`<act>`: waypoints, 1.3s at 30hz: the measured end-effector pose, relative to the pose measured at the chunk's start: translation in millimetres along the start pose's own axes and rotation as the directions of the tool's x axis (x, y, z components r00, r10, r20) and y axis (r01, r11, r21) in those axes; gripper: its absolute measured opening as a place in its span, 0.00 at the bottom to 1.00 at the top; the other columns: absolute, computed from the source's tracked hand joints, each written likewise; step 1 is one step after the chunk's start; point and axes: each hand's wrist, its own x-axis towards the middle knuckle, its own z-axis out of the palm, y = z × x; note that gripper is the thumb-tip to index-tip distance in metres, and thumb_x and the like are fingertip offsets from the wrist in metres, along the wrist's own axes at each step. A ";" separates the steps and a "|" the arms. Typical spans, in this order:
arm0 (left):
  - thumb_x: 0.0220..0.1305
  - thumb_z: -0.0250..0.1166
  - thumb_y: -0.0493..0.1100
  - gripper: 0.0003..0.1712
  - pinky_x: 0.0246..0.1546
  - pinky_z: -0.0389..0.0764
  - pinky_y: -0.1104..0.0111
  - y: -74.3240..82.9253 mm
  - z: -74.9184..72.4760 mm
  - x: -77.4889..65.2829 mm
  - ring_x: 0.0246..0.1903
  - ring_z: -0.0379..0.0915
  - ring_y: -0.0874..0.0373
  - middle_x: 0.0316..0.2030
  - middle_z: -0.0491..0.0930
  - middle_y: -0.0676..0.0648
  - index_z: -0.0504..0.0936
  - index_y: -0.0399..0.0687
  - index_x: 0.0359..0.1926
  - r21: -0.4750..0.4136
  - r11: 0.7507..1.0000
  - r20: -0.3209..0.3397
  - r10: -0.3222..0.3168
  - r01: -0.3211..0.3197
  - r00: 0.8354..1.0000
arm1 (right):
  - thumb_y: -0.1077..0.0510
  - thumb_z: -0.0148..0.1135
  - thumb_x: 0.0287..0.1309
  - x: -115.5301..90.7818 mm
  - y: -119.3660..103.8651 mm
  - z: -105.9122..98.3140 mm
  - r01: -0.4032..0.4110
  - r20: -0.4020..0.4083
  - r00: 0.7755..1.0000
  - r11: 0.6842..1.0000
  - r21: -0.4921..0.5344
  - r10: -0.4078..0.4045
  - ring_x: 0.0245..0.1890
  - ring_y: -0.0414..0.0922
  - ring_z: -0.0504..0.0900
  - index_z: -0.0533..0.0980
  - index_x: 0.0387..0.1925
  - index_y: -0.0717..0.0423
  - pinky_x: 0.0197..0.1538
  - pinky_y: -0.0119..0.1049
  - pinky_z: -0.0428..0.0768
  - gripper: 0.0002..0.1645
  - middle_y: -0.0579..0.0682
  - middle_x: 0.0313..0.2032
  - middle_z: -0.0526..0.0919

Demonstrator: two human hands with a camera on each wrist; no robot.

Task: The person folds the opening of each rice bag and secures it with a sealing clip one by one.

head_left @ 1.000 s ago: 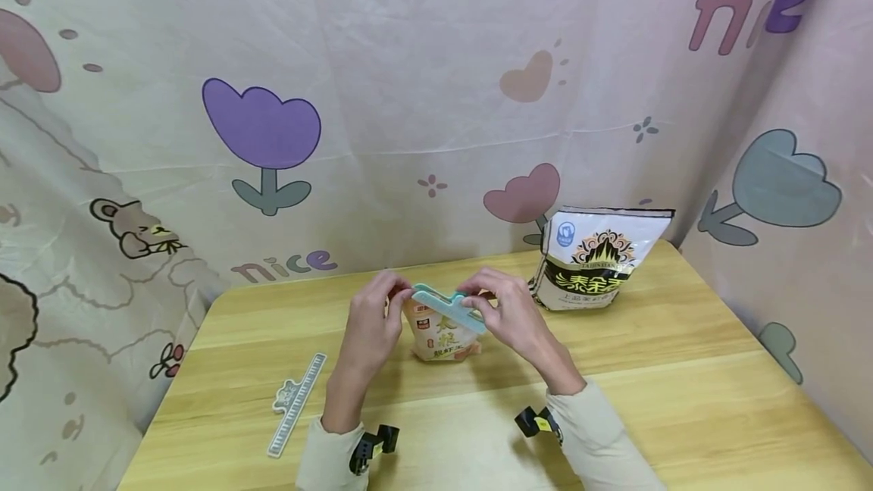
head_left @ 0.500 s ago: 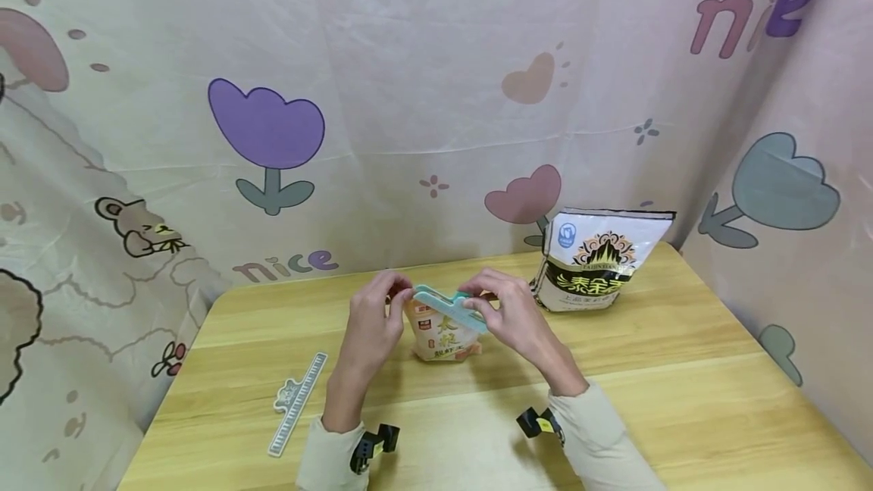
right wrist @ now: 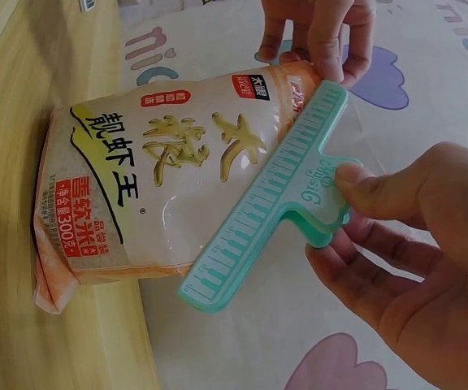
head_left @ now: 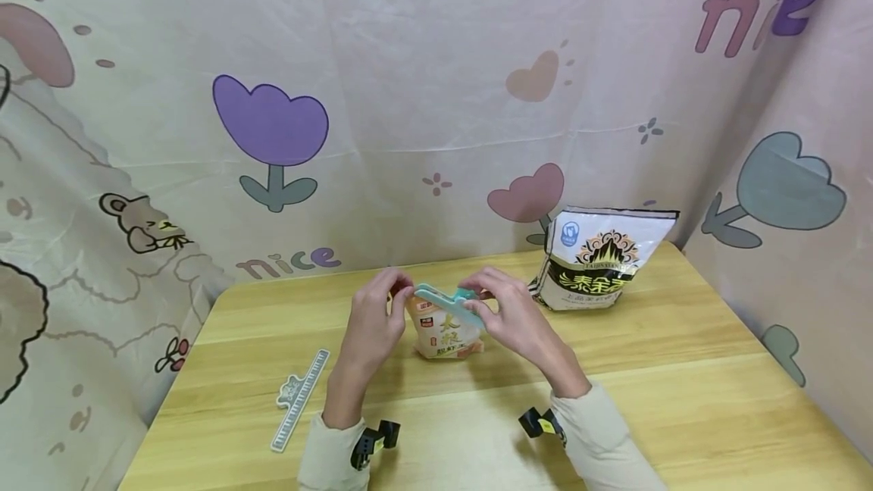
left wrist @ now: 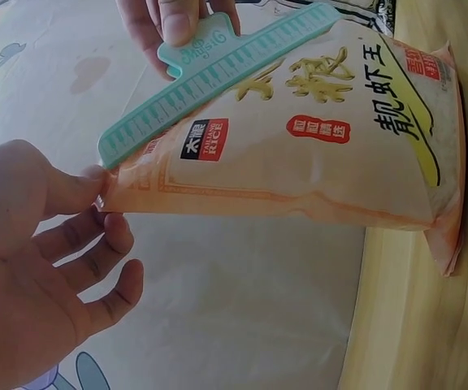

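Note:
A small rice bag, white and orange with gold characters, stands on the table in the head view. My left hand pinches its upper left corner, thumb against the edge in the left wrist view. My right hand holds a mint-green bag clip by its handle, thumb on the printed tab. The clip's long piano-key bar slants across the top of the bag, reaching from beside the left thumb down past the opposite side. The clip's rear bar is largely hidden.
A larger white and black rice bag stands at the back right of the wooden table. A pale grey clip with a piano-key print lies at the left. A printed cloth hangs behind the table.
The clip has tipped slightly in the right hand, its handle now showing more. Both hands stay at the bag's top, and the head view has shifted a little.

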 end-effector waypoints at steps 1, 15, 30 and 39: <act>0.63 0.60 0.32 0.03 0.33 0.76 0.70 0.1 -0.3 -0.3 0.32 0.71 0.62 0.32 0.76 0.53 0.78 0.44 0.35 0.001 1.000 0.001 0.000 0.000 1.000 | 0.62 0.68 0.53 -0.3 -0.3 0.3 -0.002 0.003 1.000 1.000 -0.006 0.002 0.37 0.40 0.79 0.80 0.43 0.55 0.42 0.34 0.79 0.13 0.44 0.40 0.80; 0.61 0.63 0.34 0.05 0.29 0.76 0.66 -3.0 -4.8 -4.3 0.31 0.69 0.62 0.33 0.75 0.54 0.78 0.48 0.36 0.077 0.997 0.082 0.019 -0.025 0.996 | 0.57 0.67 0.53 8.0 -22.1 13.1 0.109 0.037 0.994 0.971 -0.214 -0.104 0.44 0.40 0.75 0.77 0.45 0.52 0.48 0.35 0.76 0.17 0.42 0.43 0.76; 0.61 0.63 0.32 0.04 0.33 0.77 0.68 2.6 -4.5 -2.6 0.32 0.72 0.60 0.34 0.75 0.52 0.79 0.45 0.34 0.155 0.986 0.069 0.054 -0.064 0.996 | 0.58 0.62 0.50 26.2 -30.9 22.6 0.230 0.070 0.972 0.866 -0.445 -0.222 0.34 0.40 0.71 0.76 0.33 0.53 0.41 0.36 0.73 0.07 0.43 0.33 0.74; 0.61 0.62 0.33 0.04 0.35 0.76 0.67 -11.8 -11.7 1.8 0.33 0.72 0.56 0.34 0.75 0.51 0.79 0.45 0.34 0.216 0.974 0.004 0.063 -0.062 0.998 | 0.57 0.62 0.49 44.9 -30.0 37.5 0.248 0.097 0.968 0.848 -0.468 -0.230 0.32 0.40 0.69 0.75 0.33 0.53 0.36 0.33 0.70 0.08 0.42 0.31 0.73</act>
